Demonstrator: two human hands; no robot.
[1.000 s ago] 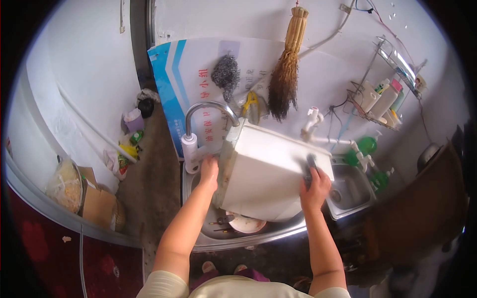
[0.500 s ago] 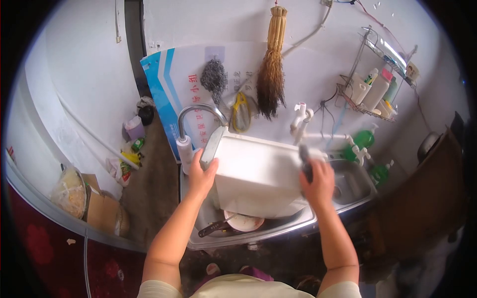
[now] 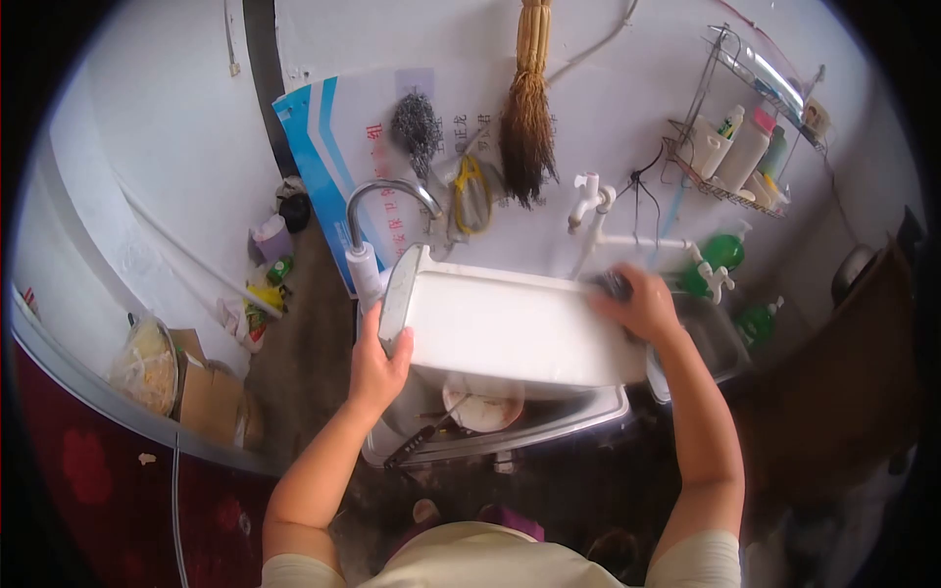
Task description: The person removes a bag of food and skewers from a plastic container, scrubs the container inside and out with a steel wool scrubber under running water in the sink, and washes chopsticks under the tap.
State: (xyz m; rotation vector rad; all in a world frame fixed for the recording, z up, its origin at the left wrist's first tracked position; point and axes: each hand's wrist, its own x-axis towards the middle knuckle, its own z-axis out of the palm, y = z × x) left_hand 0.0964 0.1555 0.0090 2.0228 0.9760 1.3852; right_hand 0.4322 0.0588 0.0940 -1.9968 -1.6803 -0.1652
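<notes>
A long white rectangular container (image 3: 500, 328) lies tilted across the sink, a broad smooth face turned up. My left hand (image 3: 380, 365) grips the rim at its left end, thumb on the near side and fingers behind. At the far right end, my right hand (image 3: 642, 306) is closed around a dark grey scourer (image 3: 616, 284), which is blurred and partly covered by the fingers. The scourer appears to touch the container there. Beneath the container, a pale bowl or pan (image 3: 482, 404) sits in the sink, with a dark-handled utensil (image 3: 410, 447) leaning out over the front edge.
A curved faucet (image 3: 387, 184) rises behind the container's left end. Wall taps (image 3: 590, 201) and green pump bottles (image 3: 725, 250) stand at the right by a second basin (image 3: 701, 338). A broom (image 3: 529, 108) and wire rack (image 3: 735, 147) hang on the wall.
The container has tipped so its broad face shows more, and its near side has lifted. My right hand has moved up and slightly right with the scourer; my left hand has shifted left.
</notes>
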